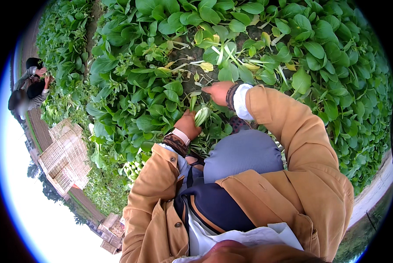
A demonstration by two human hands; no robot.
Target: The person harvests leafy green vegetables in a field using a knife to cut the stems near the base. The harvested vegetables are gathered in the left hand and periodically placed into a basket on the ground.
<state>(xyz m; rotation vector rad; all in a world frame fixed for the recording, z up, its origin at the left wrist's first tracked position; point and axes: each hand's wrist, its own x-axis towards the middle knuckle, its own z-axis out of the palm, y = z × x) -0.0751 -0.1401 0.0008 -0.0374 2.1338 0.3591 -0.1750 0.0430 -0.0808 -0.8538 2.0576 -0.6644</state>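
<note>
My left hand (188, 124) is closed around a small head of bok choy (201, 115), whose pale green stalks stick out past the fingers toward the right. Just up and to the right, my right hand (218, 92) hovers low over bare soil, one finger stretched out to the left. Its other fingers are mostly tucked out of sight, and nothing shows in it. Beyond that hand, loose bok choy leaves (225, 55) with white stalks lie on the ground. A yellow leaf (206, 67) rests among them.
Dense leafy plants (323, 57) stand on both sides and ahead. A pile of bok choy heads (133, 168) lies by my left elbow. Slatted plastic crates (67, 155) sit farther left, with more boxes (113, 230) behind. Another person (28, 90) crouches at the far left.
</note>
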